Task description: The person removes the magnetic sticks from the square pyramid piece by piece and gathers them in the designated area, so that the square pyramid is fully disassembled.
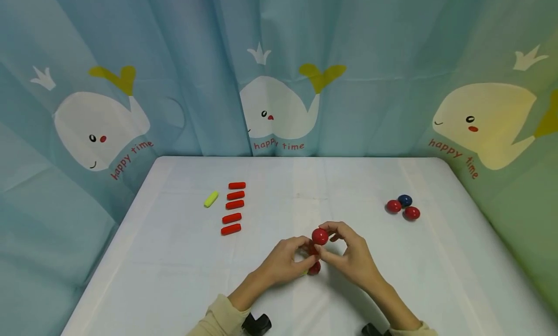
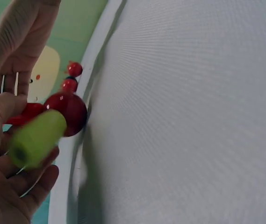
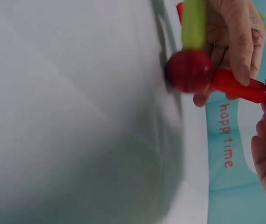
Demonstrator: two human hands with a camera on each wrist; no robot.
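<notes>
Both hands work on a small joined piece just above the front middle of the white table. My left hand [image 1: 279,262] pinches a red rod [image 3: 239,85] between thumb and fingers. At the rod's lower end is a dark red ball [image 3: 190,71], from which a yellow-green rod [image 2: 38,139] sticks out sideways. My right hand [image 1: 353,253] holds another red ball [image 1: 320,236] between thumb and fingertips, at the rod's upper end. In the head view the left fingers partly hide the red rod.
On the left of the table [image 1: 144,278] several red rods [image 1: 234,205] lie in a column, with a loose yellow-green rod [image 1: 211,199] beside them. Two red balls [image 1: 411,213] and a blue ball [image 1: 405,200] sit together at the right. A whale-print curtain [image 1: 196,74] hangs behind.
</notes>
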